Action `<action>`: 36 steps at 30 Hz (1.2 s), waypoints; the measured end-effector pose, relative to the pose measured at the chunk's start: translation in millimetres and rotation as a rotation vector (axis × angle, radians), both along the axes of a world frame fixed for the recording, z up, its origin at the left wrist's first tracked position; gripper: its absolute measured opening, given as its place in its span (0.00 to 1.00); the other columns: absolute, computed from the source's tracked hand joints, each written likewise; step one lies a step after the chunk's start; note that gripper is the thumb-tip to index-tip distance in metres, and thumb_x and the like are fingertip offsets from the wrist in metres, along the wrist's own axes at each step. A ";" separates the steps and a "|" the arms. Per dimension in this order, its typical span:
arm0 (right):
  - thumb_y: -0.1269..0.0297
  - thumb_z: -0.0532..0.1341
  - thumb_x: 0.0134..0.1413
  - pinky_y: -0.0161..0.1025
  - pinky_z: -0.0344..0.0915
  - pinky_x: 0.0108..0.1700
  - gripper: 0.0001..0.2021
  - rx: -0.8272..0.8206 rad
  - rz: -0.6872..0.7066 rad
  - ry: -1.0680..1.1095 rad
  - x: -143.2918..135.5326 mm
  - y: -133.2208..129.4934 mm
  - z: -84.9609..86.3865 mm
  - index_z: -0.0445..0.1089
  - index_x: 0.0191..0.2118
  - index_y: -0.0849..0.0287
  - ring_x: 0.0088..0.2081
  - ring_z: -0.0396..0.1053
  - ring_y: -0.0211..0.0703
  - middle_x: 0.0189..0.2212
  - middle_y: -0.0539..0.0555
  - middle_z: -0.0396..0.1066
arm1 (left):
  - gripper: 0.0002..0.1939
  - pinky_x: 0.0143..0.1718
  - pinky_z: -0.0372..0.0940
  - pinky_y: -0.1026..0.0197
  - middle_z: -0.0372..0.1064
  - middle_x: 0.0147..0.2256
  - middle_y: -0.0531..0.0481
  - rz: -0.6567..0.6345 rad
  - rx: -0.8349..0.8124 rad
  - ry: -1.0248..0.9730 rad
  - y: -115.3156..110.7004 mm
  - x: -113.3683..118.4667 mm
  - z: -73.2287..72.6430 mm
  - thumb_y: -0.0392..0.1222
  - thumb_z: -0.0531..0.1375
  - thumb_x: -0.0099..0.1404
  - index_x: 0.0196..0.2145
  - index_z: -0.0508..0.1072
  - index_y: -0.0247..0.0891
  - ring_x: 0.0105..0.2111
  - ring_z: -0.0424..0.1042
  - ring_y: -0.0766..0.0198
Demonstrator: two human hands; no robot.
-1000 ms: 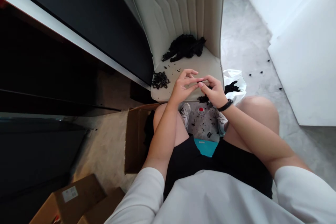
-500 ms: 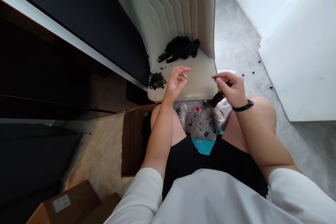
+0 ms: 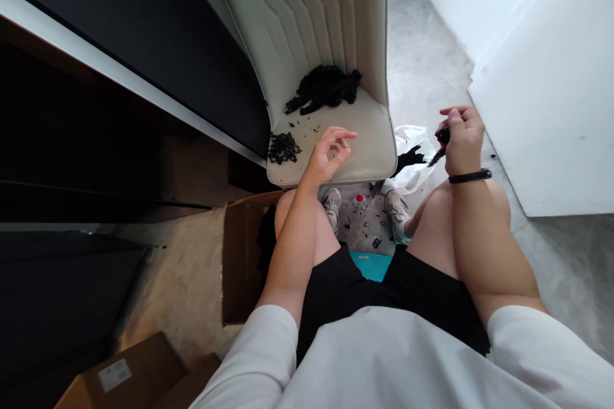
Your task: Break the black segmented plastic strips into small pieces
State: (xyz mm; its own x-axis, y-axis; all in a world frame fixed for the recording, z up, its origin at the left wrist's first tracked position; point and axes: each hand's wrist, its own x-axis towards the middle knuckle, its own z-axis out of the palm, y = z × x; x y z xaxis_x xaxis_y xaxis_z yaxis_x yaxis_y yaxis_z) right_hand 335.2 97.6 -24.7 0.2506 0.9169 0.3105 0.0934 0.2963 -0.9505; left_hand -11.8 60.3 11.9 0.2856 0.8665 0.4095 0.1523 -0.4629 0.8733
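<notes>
My right hand [image 3: 464,137] is closed on a dark, limp black piece [image 3: 440,140], whose exact kind I cannot make out. It hangs beside a white plastic bag [image 3: 410,177] that has more black, ragged material [image 3: 409,158] at its mouth. Over the front of the cream chair seat [image 3: 357,163], my left hand [image 3: 330,154] is empty, thumb and fingers apart. A larger heap of crumpled black pieces [image 3: 329,88] lies at the back of the seat. On its left front corner sits a smaller pile of black scraps [image 3: 284,148].
Below the seat, small dark bits and a red-capped container [image 3: 359,200] are on the floor between my shoes. An open cardboard box [image 3: 240,262] stands by my left leg, with another carton [image 3: 125,374] behind it. A white panel [image 3: 542,108] is at the right.
My right hand has swung right and slightly up, away from the seat, carrying the black piece past the white bag. My left hand has shifted slightly right, still empty.
</notes>
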 end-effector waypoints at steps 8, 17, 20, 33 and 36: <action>0.51 0.65 0.67 0.41 0.67 0.33 0.11 -0.092 0.131 0.100 -34.9 -8.5 8.0 0.73 0.48 0.50 0.33 0.69 0.44 0.33 0.51 0.72 | 0.16 0.50 0.70 0.56 0.80 0.50 0.42 -0.049 -0.050 0.172 -3.5 8.0 -3.5 0.50 0.64 0.77 0.55 0.83 0.41 0.45 0.78 0.60; 0.68 0.63 0.55 0.52 0.74 0.55 0.15 -0.082 0.507 -0.098 -111.9 -39.7 0.0 0.75 0.49 0.52 0.45 0.74 0.52 0.40 0.53 0.78 | 0.26 0.52 0.72 0.52 0.83 0.46 0.41 -0.119 -0.289 0.390 -5.5 15.2 -7.9 0.56 0.75 0.66 0.53 0.83 0.35 0.46 0.80 0.54; 0.66 0.67 0.56 0.53 0.75 0.56 0.13 -0.076 0.537 -0.053 -126.0 -48.6 -0.2 0.75 0.48 0.52 0.46 0.76 0.52 0.42 0.54 0.79 | 0.35 0.53 0.73 0.50 0.83 0.48 0.39 -0.173 -0.381 0.367 -2.7 20.2 -18.1 0.60 0.79 0.60 0.56 0.82 0.33 0.47 0.80 0.51; 0.53 0.79 0.50 0.46 0.74 0.44 0.21 -0.108 0.285 0.164 -121.0 -43.4 10.9 0.71 0.43 0.50 0.40 0.71 0.47 0.38 0.51 0.73 | 0.23 0.67 0.71 0.43 0.85 0.50 0.41 -0.246 -0.526 -0.049 6.4 23.8 -36.5 0.59 0.69 0.72 0.54 0.83 0.39 0.59 0.80 0.47; 0.53 0.80 0.49 0.45 0.74 0.44 0.24 -0.121 0.288 0.208 -118.1 -42.3 10.7 0.70 0.46 0.49 0.39 0.69 0.45 0.39 0.49 0.71 | 0.22 0.62 0.74 0.44 0.85 0.44 0.43 -0.214 -0.623 -0.163 4.6 19.9 -31.8 0.59 0.65 0.73 0.54 0.80 0.40 0.54 0.84 0.47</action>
